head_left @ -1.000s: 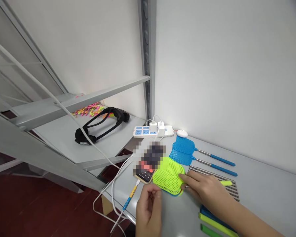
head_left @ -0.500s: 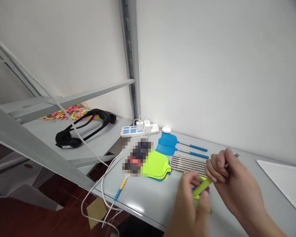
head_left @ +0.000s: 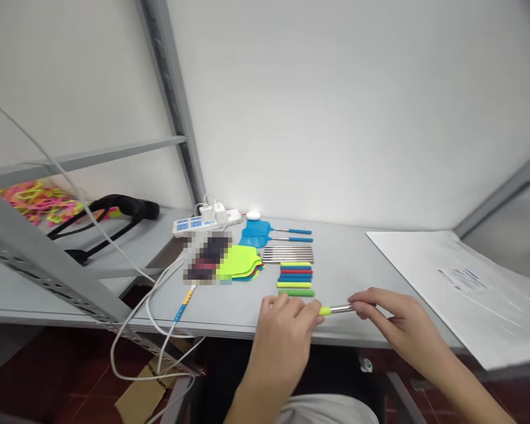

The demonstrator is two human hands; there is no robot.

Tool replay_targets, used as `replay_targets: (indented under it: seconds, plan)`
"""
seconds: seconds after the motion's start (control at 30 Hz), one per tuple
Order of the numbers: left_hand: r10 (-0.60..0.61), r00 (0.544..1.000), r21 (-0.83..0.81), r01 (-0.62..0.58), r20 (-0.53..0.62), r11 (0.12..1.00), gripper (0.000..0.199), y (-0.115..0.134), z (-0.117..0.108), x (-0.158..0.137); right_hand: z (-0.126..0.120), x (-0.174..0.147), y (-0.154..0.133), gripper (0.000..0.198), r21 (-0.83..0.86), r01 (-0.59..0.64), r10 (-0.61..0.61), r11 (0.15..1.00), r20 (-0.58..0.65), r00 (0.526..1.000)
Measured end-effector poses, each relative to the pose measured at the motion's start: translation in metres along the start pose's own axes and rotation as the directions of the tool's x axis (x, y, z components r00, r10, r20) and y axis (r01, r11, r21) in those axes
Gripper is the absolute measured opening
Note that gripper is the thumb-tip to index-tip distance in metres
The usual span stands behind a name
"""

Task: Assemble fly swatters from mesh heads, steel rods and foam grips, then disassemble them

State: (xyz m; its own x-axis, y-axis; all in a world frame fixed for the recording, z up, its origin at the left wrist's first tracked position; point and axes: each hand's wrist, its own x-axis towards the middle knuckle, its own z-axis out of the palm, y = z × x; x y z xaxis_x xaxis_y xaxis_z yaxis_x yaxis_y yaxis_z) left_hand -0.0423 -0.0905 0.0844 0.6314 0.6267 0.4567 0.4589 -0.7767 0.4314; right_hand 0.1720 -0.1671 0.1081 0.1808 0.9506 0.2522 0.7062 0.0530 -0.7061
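My left hand (head_left: 287, 321) is closed around a yellow-green handle grip (head_left: 324, 311), most of it hidden in the fist. A thin metal rod (head_left: 341, 308) runs from the grip's right end to my right hand (head_left: 382, 312), pinched between thumb and fingers. Just beyond my left hand lies a row of handle grips (head_left: 295, 280) in green, yellow, blue and red. Behind it several bare metal rods (head_left: 288, 254) lie side by side. Two blue fly swatters (head_left: 255, 232) with metal shafts and blue handles lie farther back. Yellow-green swatter heads (head_left: 242, 260) are stacked to the left.
A white power strip (head_left: 207, 222) with plugs stands near the wall. White cables (head_left: 148, 315) hang over the table's left edge. A plastic-wrapped white sheet (head_left: 450, 282) lies at right. The left shelf holds a black headset (head_left: 128, 206) and colourful pieces (head_left: 39, 200).
Both hands have drawn back toward the table's front edge with the grip and rod, now held nearly level. The row of handle grips has come into view. The camera has turned right.
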Motion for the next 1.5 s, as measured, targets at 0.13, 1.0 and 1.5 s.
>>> replay_targets:
  seconds: [0.13, 1.0, 1.5]
  plan:
    - [0.131, 0.991, 0.037, -0.132, 0.022, 0.991, 0.02, 0.01, 0.006, 0.006, -0.015, -0.025, -0.001, 0.019, -0.105, 0.059, -0.055, 0.993, 0.039, 0.998]
    - [0.498, 0.749, 0.335, -0.649, 0.437, 0.683, 0.009, 0.002, 0.031, 0.022, -0.007, -0.009, 0.014, 0.034, 0.048, -0.231, 0.128, 0.972, 0.716, 0.687]
    - [0.187, 0.809, 0.28, -0.395, 0.557, 0.875, 0.009, 0.007, -0.022, 0.02, 0.033, -0.003, 0.008, 0.027, -0.629, 0.581, -0.279, 0.516, 0.518, 0.809]
